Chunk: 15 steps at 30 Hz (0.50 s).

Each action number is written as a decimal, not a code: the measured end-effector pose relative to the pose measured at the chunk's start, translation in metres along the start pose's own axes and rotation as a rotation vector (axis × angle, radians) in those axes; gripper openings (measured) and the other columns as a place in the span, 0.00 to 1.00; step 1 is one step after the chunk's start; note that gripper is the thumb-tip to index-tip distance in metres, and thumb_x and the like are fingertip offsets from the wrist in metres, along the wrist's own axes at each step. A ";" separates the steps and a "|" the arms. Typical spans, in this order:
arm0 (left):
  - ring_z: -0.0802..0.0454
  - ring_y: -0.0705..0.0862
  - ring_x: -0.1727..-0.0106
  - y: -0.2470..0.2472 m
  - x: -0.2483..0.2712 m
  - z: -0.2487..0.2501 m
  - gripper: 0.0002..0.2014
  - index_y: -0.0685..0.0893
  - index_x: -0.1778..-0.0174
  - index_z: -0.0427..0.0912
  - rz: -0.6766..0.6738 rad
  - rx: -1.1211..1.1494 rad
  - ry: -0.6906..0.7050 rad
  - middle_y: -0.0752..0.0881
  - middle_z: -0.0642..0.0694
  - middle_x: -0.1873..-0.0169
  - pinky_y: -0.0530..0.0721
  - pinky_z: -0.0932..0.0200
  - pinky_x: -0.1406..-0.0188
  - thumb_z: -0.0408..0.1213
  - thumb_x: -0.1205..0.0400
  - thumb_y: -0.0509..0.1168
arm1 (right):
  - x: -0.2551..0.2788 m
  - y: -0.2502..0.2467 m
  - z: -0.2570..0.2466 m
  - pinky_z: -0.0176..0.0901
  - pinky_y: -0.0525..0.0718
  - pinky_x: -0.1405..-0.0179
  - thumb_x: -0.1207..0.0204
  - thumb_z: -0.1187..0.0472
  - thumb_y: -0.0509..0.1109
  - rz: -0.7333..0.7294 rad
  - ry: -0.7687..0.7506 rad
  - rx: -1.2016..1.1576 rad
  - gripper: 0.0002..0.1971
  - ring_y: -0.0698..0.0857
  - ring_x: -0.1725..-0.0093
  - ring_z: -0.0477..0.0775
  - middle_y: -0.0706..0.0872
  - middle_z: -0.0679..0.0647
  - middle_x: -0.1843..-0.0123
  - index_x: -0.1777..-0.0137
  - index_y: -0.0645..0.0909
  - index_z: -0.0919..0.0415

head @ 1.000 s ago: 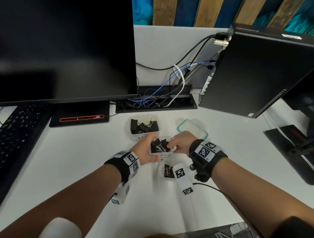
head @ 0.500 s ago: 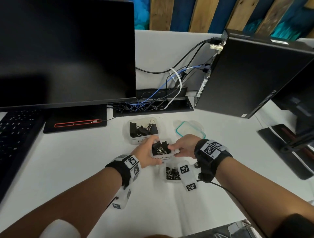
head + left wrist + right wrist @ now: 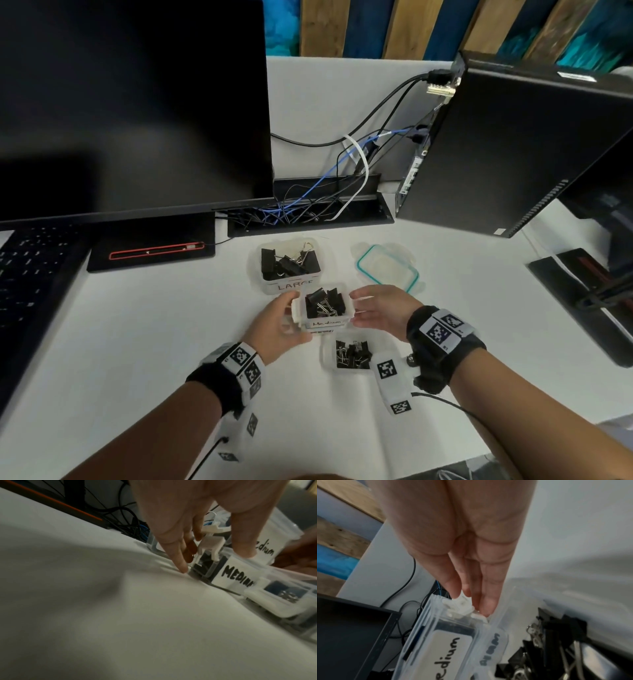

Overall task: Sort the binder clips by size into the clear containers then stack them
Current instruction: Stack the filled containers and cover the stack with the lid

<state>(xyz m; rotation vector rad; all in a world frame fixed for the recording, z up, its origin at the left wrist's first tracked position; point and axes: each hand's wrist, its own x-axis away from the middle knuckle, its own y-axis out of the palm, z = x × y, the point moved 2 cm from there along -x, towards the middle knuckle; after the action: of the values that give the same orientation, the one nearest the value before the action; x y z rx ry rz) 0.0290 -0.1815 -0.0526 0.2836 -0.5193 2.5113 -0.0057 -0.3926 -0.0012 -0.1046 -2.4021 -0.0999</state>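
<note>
A clear container labelled "Medium", with black binder clips in it, sits on a second one marked "MEDIUM". My left hand grips its left side, thumb on the front and fingers down by the clasp. At its right side, my right hand pinches the white clasp between thumb and straight fingers. A "LARGE" container with big clips stands just behind. Nearer me, under my right wrist, a container of small clips lies open.
A teal-rimmed lid lies to the right of the large container. Behind stand a monitor, a cable tray and a black computer tower. A keyboard is at the left.
The view has shifted a little. Both hands stay at the medium container. My right hand's fingers are now more stretched out along its right side.
</note>
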 end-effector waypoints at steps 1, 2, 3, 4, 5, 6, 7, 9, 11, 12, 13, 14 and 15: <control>0.60 0.77 0.36 0.000 0.000 0.000 0.34 0.69 0.27 0.48 0.017 0.006 -0.003 0.77 0.54 0.37 0.80 0.69 0.47 0.31 0.28 0.75 | 0.002 0.000 -0.001 0.46 0.89 0.53 0.23 0.80 0.61 -0.012 -0.023 0.095 0.11 0.83 0.61 0.58 0.80 0.61 0.60 0.45 0.76 0.69; 0.59 0.76 0.36 0.001 0.001 0.001 0.33 0.69 0.27 0.47 0.025 0.008 -0.020 0.76 0.54 0.37 0.79 0.69 0.46 0.31 0.27 0.74 | 0.002 0.000 -0.001 0.48 0.87 0.45 0.25 0.80 0.64 -0.007 -0.027 0.187 0.11 0.83 0.62 0.54 0.80 0.58 0.58 0.49 0.77 0.66; 0.59 0.76 0.36 0.000 0.001 0.003 0.33 0.69 0.26 0.47 0.037 0.015 -0.039 0.74 0.55 0.38 0.77 0.68 0.44 0.31 0.26 0.73 | 0.003 0.001 -0.003 0.51 0.84 0.37 0.26 0.79 0.66 -0.011 -0.039 0.300 0.11 0.84 0.61 0.52 0.80 0.56 0.55 0.53 0.79 0.62; 0.58 0.76 0.35 -0.001 0.000 0.002 0.33 0.69 0.26 0.46 0.045 0.015 -0.057 0.73 0.56 0.39 0.75 0.66 0.41 0.31 0.26 0.73 | 0.002 0.003 -0.005 0.54 0.80 0.33 0.27 0.79 0.67 -0.022 -0.062 0.365 0.13 0.84 0.59 0.54 0.80 0.57 0.53 0.53 0.79 0.60; 0.58 0.76 0.35 -0.001 -0.001 0.003 0.33 0.69 0.26 0.46 0.041 0.010 -0.060 0.72 0.57 0.39 0.75 0.65 0.40 0.32 0.26 0.73 | 0.004 0.006 -0.007 0.57 0.79 0.31 0.27 0.79 0.67 -0.031 -0.068 0.348 0.15 0.83 0.56 0.59 0.80 0.61 0.52 0.47 0.78 0.60; 0.59 0.76 0.35 -0.002 -0.002 0.003 0.33 0.69 0.26 0.47 0.019 0.010 -0.070 0.73 0.58 0.38 0.75 0.64 0.39 0.32 0.27 0.74 | 0.004 0.007 -0.008 0.59 0.78 0.31 0.28 0.79 0.65 -0.041 -0.073 0.305 0.21 0.82 0.53 0.61 0.79 0.64 0.53 0.40 0.76 0.59; 0.58 0.76 0.34 -0.002 -0.002 0.004 0.34 0.69 0.26 0.47 -0.001 0.008 -0.067 0.75 0.58 0.37 0.77 0.63 0.38 0.31 0.28 0.75 | 0.003 0.008 -0.010 0.59 0.79 0.33 0.29 0.79 0.64 -0.065 -0.079 0.305 0.27 0.81 0.51 0.61 0.78 0.65 0.52 0.33 0.73 0.56; 0.55 0.80 0.35 -0.003 -0.003 0.004 0.37 0.69 0.26 0.48 -0.029 -0.013 -0.064 0.81 0.53 0.37 0.81 0.66 0.42 0.30 0.30 0.76 | 0.003 0.012 -0.016 0.54 0.84 0.38 0.31 0.78 0.67 -0.111 -0.116 0.469 0.37 0.82 0.49 0.59 0.77 0.60 0.44 0.25 0.67 0.48; 0.55 0.84 0.43 -0.003 -0.004 0.007 0.36 0.70 0.27 0.47 -0.007 -0.034 -0.041 0.84 0.44 0.43 0.81 0.76 0.55 0.27 0.31 0.76 | 0.004 0.016 -0.020 0.46 0.83 0.38 0.34 0.73 0.74 -0.149 -0.186 0.713 0.42 0.84 0.44 0.57 0.75 0.55 0.34 0.23 0.64 0.43; 0.55 0.85 0.46 -0.003 -0.004 0.008 0.35 0.72 0.28 0.45 0.002 -0.028 -0.031 0.83 0.40 0.43 0.80 0.78 0.61 0.24 0.31 0.75 | 0.002 0.018 -0.019 0.45 0.81 0.35 0.35 0.70 0.76 -0.157 -0.216 0.804 0.43 0.83 0.42 0.56 0.76 0.53 0.31 0.23 0.64 0.42; 0.57 0.85 0.50 -0.002 -0.004 0.009 0.35 0.73 0.29 0.43 0.010 -0.018 -0.017 0.83 0.38 0.43 0.80 0.78 0.63 0.23 0.31 0.75 | 0.001 0.021 -0.019 0.45 0.78 0.32 0.36 0.68 0.77 -0.166 -0.235 0.855 0.43 0.83 0.41 0.53 0.78 0.51 0.31 0.23 0.65 0.43; 0.60 0.85 0.55 -0.001 -0.006 0.008 0.35 0.74 0.29 0.42 0.011 -0.006 -0.012 0.82 0.37 0.42 0.80 0.77 0.64 0.22 0.32 0.75 | 0.000 0.023 -0.018 0.44 0.76 0.31 0.37 0.66 0.78 -0.156 -0.250 0.876 0.42 0.81 0.41 0.51 0.79 0.49 0.32 0.24 0.66 0.44; 0.64 0.83 0.59 -0.001 -0.007 0.007 0.34 0.74 0.30 0.41 0.013 0.010 -0.011 0.82 0.38 0.41 0.81 0.76 0.64 0.21 0.32 0.75 | -0.001 0.025 -0.018 0.43 0.74 0.30 0.38 0.64 0.80 -0.135 -0.271 0.890 0.41 0.80 0.39 0.49 0.81 0.48 0.34 0.25 0.68 0.46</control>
<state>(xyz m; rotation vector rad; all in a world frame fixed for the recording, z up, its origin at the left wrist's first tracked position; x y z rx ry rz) 0.0356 -0.1867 -0.0481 0.2987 -0.5145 2.5268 0.0094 -0.3694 0.0121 0.4809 -2.4890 0.9621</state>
